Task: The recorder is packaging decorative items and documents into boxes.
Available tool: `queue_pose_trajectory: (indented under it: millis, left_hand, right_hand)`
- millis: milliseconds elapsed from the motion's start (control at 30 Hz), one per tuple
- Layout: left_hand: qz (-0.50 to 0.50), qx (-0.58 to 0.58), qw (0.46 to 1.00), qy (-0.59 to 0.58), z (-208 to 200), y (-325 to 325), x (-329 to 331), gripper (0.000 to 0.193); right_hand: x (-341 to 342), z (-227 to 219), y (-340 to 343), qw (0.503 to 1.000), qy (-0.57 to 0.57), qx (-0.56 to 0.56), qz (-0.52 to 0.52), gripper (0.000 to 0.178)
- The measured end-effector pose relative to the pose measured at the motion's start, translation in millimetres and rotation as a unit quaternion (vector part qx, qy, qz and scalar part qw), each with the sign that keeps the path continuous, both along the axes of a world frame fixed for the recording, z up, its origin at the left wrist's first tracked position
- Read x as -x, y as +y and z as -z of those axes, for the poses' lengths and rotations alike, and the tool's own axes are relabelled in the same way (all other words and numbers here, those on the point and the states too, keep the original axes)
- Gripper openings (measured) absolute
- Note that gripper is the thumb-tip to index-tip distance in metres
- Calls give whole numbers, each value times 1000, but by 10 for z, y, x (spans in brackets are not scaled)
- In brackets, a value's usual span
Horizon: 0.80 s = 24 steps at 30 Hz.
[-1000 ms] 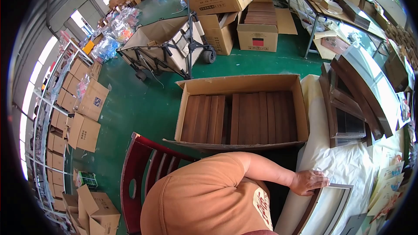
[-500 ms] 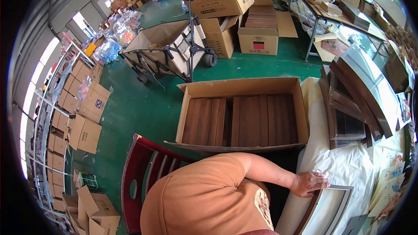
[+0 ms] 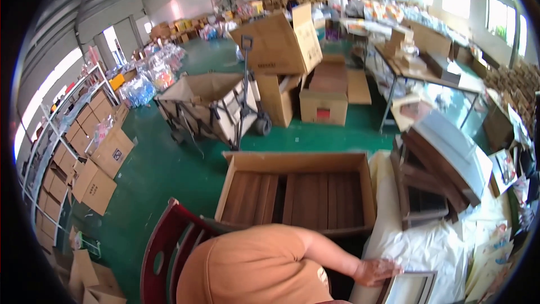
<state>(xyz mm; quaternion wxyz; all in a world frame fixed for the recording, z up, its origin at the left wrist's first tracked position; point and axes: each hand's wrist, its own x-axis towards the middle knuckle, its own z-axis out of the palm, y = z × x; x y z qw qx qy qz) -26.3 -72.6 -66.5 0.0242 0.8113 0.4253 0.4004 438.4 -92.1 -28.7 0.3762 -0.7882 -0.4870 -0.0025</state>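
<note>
My left arm, in an orange short sleeve, reaches to the right across the bottom of the view. My left hand [image 3: 376, 272] is at the corner of a rectangular frame [image 3: 409, 288] with a brown side and a grey rim around a pale panel. Its fingers lie over the frame's edge. The frame rests on a white, plastic-covered surface [image 3: 419, 250], and the lower edge of the view cuts it off. In front of my shoulder stands an open carton [image 3: 298, 161] filled with two groups of dark brown wooden pieces [image 3: 306, 200]. My right hand is out of view.
A dark red chair [image 3: 163, 242] is behind me at left. Brown and black frames [image 3: 424, 174] are stacked at right. Beyond the carton stand a folding wagon [image 3: 211, 107], more cartons [image 3: 323, 107] and a table [image 3: 433, 73]. A shelf of boxes [image 3: 67, 141] lines the left.
The view has tilted upward, so the carton, frame and hand sit lower and more of the far hall shows. My left hand has stayed at the frame's corner.
</note>
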Motion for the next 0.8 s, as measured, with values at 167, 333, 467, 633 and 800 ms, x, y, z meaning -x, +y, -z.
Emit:
queue_pose_trajectory:
  millis: [167,333,467,633,800]
  left_hand:
    - [-35,-34,999,-13,-124,30,65,88]
    - [-10,-5,1000,-11,-204,58,80,84]
    - [-12,-5,1000,-18,-215,8,30,82]
    - [-14,-4,1000,-27,-150,45,63,78]
    - [-23,-15,999,-36,-478,254,293,62]
  right_hand:
    - [43,81,14,997,20,-68,-41,20]
    - [118,-45,-32,998,14,-53,-19,20]
    - [69,-73,-45,999,-6,-46,-22,21]
    - [367,-443,-92,1000,-18,10,-19,24]
    - [87,-571,41,998,52,14,-14,29]
